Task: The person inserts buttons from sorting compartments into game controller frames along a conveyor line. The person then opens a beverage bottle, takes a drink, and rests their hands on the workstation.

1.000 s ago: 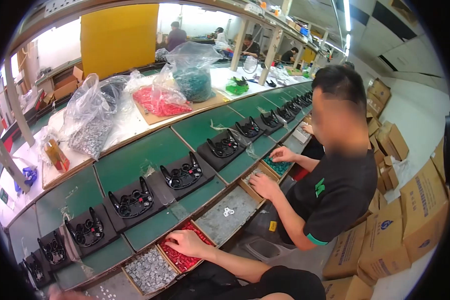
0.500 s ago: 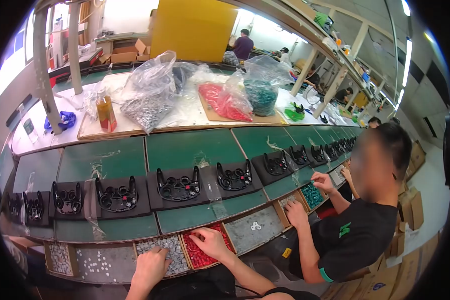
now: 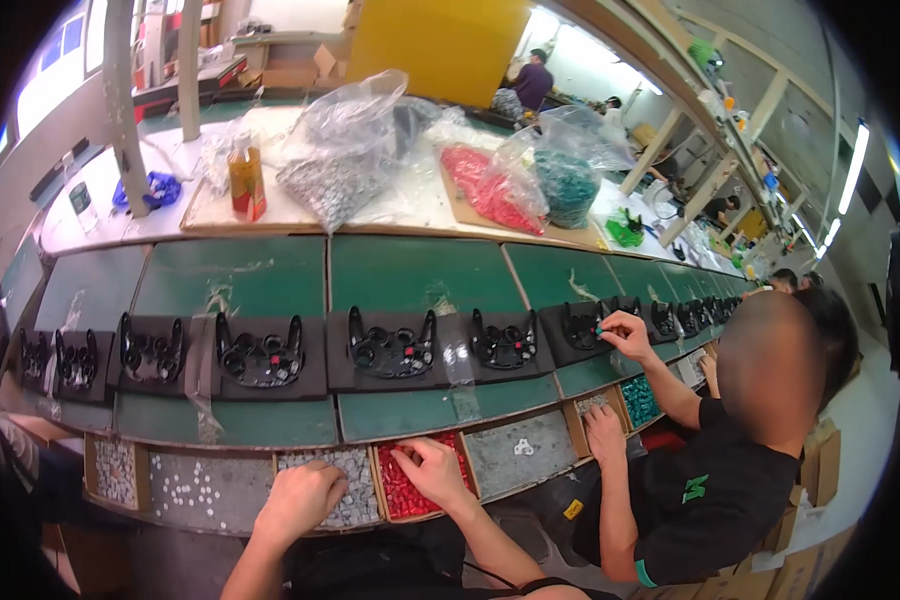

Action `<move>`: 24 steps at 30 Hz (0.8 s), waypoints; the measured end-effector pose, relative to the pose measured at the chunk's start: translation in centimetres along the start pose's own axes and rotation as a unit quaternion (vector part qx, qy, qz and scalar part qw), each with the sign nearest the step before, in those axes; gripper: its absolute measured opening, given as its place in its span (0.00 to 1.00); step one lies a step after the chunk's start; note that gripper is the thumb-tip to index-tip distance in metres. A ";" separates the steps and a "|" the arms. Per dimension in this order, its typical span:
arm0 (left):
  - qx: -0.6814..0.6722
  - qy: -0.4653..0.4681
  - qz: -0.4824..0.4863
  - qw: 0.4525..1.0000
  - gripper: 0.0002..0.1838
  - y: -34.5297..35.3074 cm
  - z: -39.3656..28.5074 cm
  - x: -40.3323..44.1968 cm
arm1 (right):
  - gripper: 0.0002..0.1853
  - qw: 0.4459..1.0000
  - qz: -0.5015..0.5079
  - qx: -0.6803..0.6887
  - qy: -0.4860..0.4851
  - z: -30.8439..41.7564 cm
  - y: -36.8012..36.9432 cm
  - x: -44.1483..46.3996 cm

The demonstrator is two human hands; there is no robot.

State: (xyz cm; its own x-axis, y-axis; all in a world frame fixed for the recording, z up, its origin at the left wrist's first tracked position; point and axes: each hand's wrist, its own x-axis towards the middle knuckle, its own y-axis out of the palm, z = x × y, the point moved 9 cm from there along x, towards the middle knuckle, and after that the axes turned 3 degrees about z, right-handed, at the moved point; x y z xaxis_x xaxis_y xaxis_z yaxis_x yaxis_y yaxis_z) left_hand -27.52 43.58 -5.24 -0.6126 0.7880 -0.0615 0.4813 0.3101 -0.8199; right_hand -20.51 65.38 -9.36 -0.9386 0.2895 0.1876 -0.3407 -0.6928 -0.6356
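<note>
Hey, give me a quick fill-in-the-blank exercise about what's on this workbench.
1. The right grip is at the ____ pieces.
2. The left grip is at the ____ pieces.
3. A lone white part lies to the ____ of the right grip.
4. The controller shells are mostly ____.

Missing words: red; grey; right; black.

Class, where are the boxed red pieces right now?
In the head view, the boxed red pieces lie low, just left of centre, by the right hand, beside the grey pieces.
</note>
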 end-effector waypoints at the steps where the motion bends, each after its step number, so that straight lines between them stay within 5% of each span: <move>1: -0.001 0.001 -0.009 1.000 0.13 -0.1 0.1 0.1 | 0.12 1.000 0.003 0.003 0.013 -0.3 0.1 0.0; 4: -0.005 0.016 -0.054 0.998 0.11 -0.6 0.3 0.0 | 0.10 0.998 -0.045 0.004 -0.051 0.2 -0.2 0.2; 8: -0.038 0.022 -0.099 0.994 0.10 -2.0 -0.3 -0.4 | 0.11 0.999 0.002 0.034 0.027 -0.5 0.5 0.2; 16: -0.124 0.065 -0.228 0.964 0.09 -5.0 -0.8 -1.4 | 0.10 0.998 -0.008 0.054 0.022 -0.7 0.9 0.0; 24: -0.169 0.030 -0.201 0.964 0.12 -5.2 -0.3 -1.2 | 0.11 0.999 -0.010 0.048 0.016 -0.2 0.9 0.1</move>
State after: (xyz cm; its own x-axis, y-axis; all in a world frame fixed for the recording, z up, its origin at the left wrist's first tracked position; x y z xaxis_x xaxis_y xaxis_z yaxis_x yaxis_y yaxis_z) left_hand -29.08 41.18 -0.71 -0.7603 0.5936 0.2640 0.3955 0.7453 -0.5368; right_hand -20.90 64.96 -10.08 -0.9298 0.3236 0.1751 -0.3646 -0.7464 -0.5568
